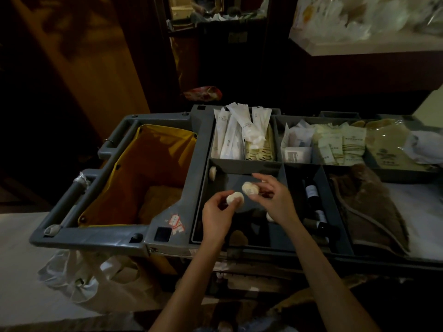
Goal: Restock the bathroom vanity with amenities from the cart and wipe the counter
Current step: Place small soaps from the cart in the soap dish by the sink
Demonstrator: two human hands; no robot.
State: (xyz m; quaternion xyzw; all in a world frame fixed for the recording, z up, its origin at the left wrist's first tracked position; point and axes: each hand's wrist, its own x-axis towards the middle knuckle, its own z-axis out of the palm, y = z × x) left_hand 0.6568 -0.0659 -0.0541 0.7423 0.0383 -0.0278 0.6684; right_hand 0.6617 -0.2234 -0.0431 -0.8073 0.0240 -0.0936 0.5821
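Both over the cart's [196, 130] front tray [230, 180]: my left hand [219, 216] pinches a round soap [236, 199], my right hand [278, 200] pinches a second soap [250, 189], the two almost touching. A spare soap [212, 173] sits in the tray's far left corner, nearer my left. Bottles [311, 191] lie just right. The vanity's not in view.

Cart [165, 212] top, left to right: bag-lined bin [148, 164]; near middle compartment [239, 168]; narrow compartment with bottles [311, 191]; folded cloth [366, 207]. Behind these: long sachets [230, 135] at left, small packets [335, 144] at right. Over middle compartment: left hand [217, 216] holding left round packet [236, 198], right hand [278, 200] holding right round packet [250, 188], side by side. Loose round packet [212, 173] in its far-left corner.
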